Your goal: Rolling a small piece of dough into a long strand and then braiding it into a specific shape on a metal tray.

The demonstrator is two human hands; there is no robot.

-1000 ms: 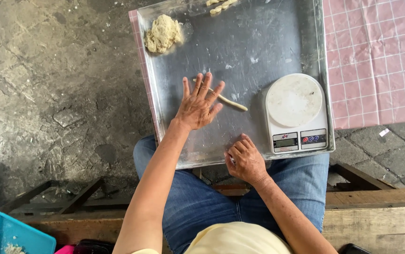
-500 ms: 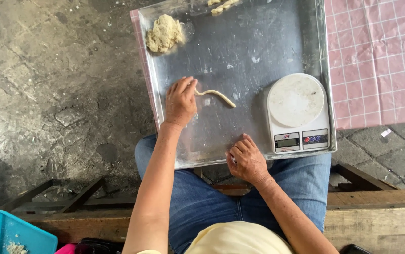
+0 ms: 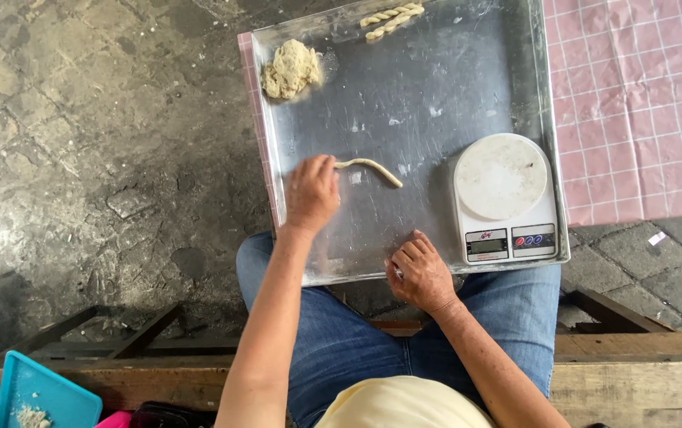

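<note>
A large metal tray (image 3: 436, 87) lies in front of my knees. On it lies a thin rolled dough rope (image 3: 373, 168). My left hand (image 3: 312, 194) pinches the rope's left end with its fingertips. My right hand (image 3: 420, 273) rests curled on the tray's near edge; whether it holds anything I cannot tell. A lump of dough (image 3: 291, 70) sits in the tray's far left corner. Two twisted dough sticks (image 3: 391, 19) lie at the far edge. A white kitchen scale (image 3: 503, 198) stands on the tray's right side.
A pink checked cloth (image 3: 634, 95) covers the surface right of the tray. Rough stone floor (image 3: 95, 150) spreads to the left. A blue plastic tray (image 3: 44, 396) with crumbs sits at the lower left, beside a wooden bench edge (image 3: 634, 380).
My left hand went from flat, rolling over the dough with spread fingers, to drawn back left with fingers closed on the rope's end. The rope now lies uncovered and longer. My right hand stayed put.
</note>
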